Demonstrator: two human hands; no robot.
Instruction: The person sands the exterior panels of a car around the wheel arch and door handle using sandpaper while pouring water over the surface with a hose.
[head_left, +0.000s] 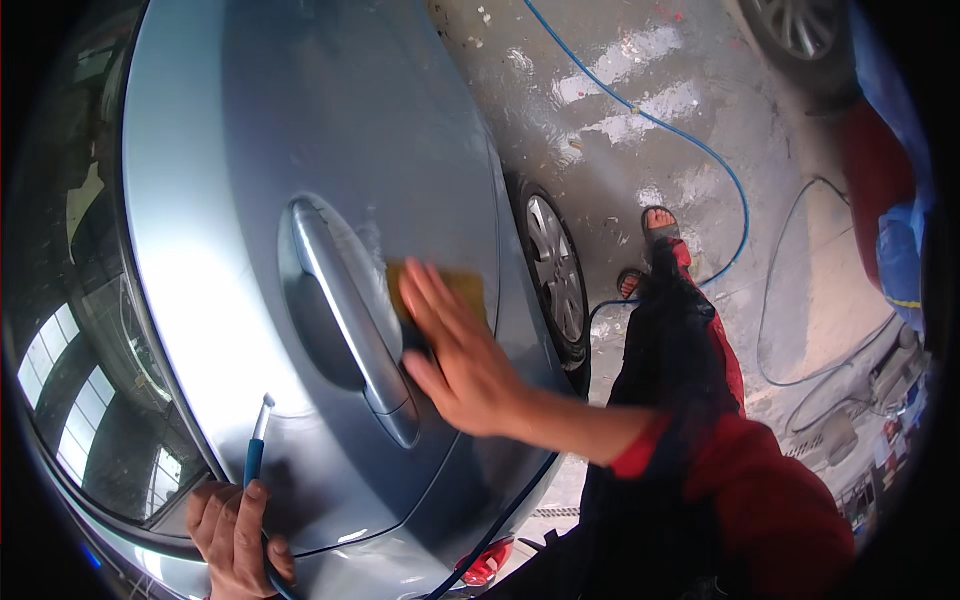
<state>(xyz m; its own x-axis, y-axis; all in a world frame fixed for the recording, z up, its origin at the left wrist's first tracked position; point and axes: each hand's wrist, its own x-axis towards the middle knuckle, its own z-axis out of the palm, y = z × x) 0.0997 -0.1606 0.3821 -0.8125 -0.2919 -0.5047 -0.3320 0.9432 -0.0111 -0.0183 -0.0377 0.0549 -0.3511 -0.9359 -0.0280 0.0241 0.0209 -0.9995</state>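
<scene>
A silver-blue car door (390, 112) with a long pull handle (337, 300) fills the middle of the view. My right hand (469, 360) lies flat over a yellow-brown pad (469, 289), pressed to the door panel just right of the handle; the hand is slightly blurred. Something dark shows under its palm. Whitish smears mark the paint beside the handle. At the lower left my left hand (236, 532) grips a blue hose (253, 461) with a metal tip (264, 412), which is over the door below the window.
The car's window (97, 360) lies at the left, its wheel (555, 270) right of the door. A blue hose (720, 165) winds over the wet floor (600, 150). Another vehicle's wheel (799, 30) and blue plastic sheeting (900, 255) are at the far right.
</scene>
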